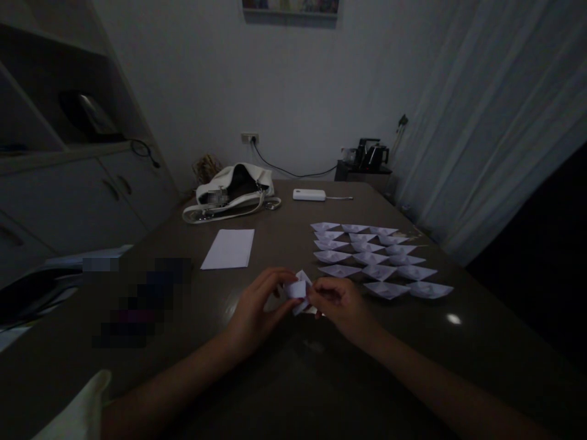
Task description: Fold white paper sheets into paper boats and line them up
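A small piece of folded white paper point(297, 289) is held between my two hands, just above the front middle of the table. My left hand point(260, 305) pinches its left side between thumb and fingers. On the opposite side, the fingertips of my right hand point(342, 304) are closed on the paper, and those fingers partly cover it. Several finished white paper boats point(376, 272) stand in rows to the right, beyond my right hand. A stack of white paper sheets point(228, 249) lies flat to the left, beyond my left hand.
The dark table point(293, 379) fills the foreground. A white handbag point(236, 186) lies at its far left, and a white power bank point(309, 195) with a short cable at the far middle. A kettle point(376, 156) stands on a low cabinet behind. A blurred patch covers the table's left side.
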